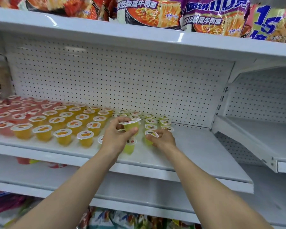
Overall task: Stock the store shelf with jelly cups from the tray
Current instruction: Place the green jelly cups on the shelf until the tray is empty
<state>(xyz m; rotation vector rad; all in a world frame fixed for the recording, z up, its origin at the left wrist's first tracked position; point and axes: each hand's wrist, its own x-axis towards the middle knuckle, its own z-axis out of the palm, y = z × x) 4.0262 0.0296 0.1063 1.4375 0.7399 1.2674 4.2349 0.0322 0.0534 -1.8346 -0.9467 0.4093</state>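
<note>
Small translucent green jelly cup [131, 126] with a white peel-off lid, fruit picture printed on top, tilted slightly and raised just above the white shelf [196, 146], roughly mid-scene. Pinched by the left hand [118, 138]: thumb curled across the near side of the cup wall, fingers wrapped over the far side by the lid rim, cup sitting between the fingertips rather than deep in the palm. Directly below and nearer, a second green cup [130, 147] standing upright on the shelf, partly hidden by that hand. Just to the right, a third green cup [150, 138], lid showing mixed fruit, held at its right side by the curled fingers and thumb of the right hand [163, 140], base resting on or very close to the shelf; cannot tell which. Farther back, short rows of green cups [157, 122] standing upright close to the pegboard back panel [122, 76]. To the left, tight rows of orange jelly cups [64, 123], then red jelly cups [16, 108] at the far left. Right part of the shelf bare white metal. Above, an upper shelf with instant noodle packs [172, 12] in purple and red wrappers. Below, blurred colourful packets [122, 219] on a lower tier.
</note>
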